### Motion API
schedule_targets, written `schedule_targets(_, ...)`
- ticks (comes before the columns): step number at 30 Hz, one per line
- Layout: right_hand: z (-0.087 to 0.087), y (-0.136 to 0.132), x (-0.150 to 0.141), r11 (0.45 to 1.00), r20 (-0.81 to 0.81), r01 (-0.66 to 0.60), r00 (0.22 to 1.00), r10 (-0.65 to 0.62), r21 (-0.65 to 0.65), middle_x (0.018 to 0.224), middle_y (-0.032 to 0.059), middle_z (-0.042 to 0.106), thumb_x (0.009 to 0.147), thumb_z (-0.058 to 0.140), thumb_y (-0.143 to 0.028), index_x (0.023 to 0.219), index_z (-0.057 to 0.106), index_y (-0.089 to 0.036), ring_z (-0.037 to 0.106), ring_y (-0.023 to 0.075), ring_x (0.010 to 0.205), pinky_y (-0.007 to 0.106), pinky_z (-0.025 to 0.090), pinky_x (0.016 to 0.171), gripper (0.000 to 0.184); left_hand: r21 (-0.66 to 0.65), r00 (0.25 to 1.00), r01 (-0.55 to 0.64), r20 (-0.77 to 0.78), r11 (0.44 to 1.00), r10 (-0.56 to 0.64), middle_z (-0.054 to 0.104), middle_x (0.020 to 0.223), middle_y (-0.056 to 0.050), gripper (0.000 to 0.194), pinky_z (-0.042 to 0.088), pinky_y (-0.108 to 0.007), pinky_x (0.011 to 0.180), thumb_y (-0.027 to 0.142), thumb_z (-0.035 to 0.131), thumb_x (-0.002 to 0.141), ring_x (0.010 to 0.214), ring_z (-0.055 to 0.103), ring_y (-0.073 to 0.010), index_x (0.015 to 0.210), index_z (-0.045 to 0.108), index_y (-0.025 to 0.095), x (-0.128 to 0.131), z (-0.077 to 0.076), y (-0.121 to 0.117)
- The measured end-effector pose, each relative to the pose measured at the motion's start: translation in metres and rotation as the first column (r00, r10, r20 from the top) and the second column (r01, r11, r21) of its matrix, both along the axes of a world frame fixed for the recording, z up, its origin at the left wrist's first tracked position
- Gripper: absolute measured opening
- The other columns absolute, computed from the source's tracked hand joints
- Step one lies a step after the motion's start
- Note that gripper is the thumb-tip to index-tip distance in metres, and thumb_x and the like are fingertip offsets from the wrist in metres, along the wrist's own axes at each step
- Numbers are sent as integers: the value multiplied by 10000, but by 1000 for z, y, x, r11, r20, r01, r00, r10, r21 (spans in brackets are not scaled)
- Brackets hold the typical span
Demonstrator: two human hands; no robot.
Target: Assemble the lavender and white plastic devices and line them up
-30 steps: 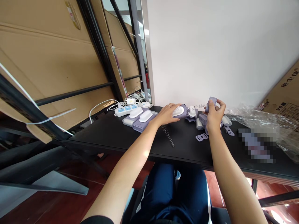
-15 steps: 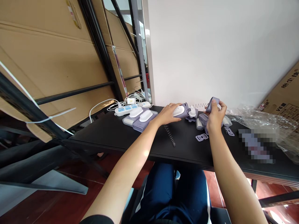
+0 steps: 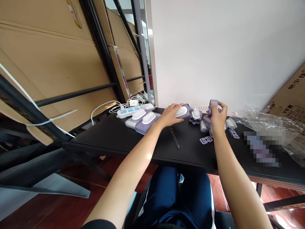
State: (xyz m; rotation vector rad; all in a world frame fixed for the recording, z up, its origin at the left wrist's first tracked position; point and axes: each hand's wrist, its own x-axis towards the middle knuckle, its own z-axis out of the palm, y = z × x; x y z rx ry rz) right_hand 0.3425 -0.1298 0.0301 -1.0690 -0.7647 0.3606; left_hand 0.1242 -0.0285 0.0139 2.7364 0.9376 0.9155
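My left hand (image 3: pixel 170 115) is closed over a purple-grey plastic housing (image 3: pixel 187 109) with a white oval part (image 3: pixel 181 111) on its top, which lies on the black table. In my right hand (image 3: pixel 219 119) a small purple-grey plastic piece (image 3: pixel 213 107) is pinched between thumb and fingers, raised above the table. A thin coil spring (image 3: pixel 200 108) runs from beside that piece toward the housing; whether its ends are attached cannot be made out. Just below, a white-and-purple part (image 3: pixel 195 115) and a small grey-white cylinder (image 3: pixel 203 126) lie between my hands.
Two similar purple-grey housings (image 3: pixel 145 125) lie left, before a white power strip (image 3: pixel 128 112) with tangled cables. Another spring (image 3: pixel 175 138) and a flat lilac plate (image 3: pixel 206 140) lie nearer me. Clear plastic wrap (image 3: pixel 262 124) and a cardboard box (image 3: pixel 290 98) are at right.
My right hand has moved slightly left, and the piece in it has turned more upright. The left hand and the housing have shifted slightly left.
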Motion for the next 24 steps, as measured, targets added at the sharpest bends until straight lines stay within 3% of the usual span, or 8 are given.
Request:
schedule_targets(12,-13,12,-15,979,45,-199,979,200,-34,916,-31,648,762,761,-587,1216,546,-248,674,126,755,234,562,624,606,4,996,82,46,997,-82,471,1398,-96,863,419,-391,1153,339,766,800,1299,540,-284,1575,387,315,8,0,-15)
schedule_targets(24,-21,16,-19,970,130,-226,963,237,-96,1024,7,666,792,710,-646,1248,572,-244,655,156,893,265,560,688,623,81,996,74,43,994,-78,474,1395,-97,863,427,-401,1137,374,778,805,1288,542,-292,1576,395,321,13,-2,-17)
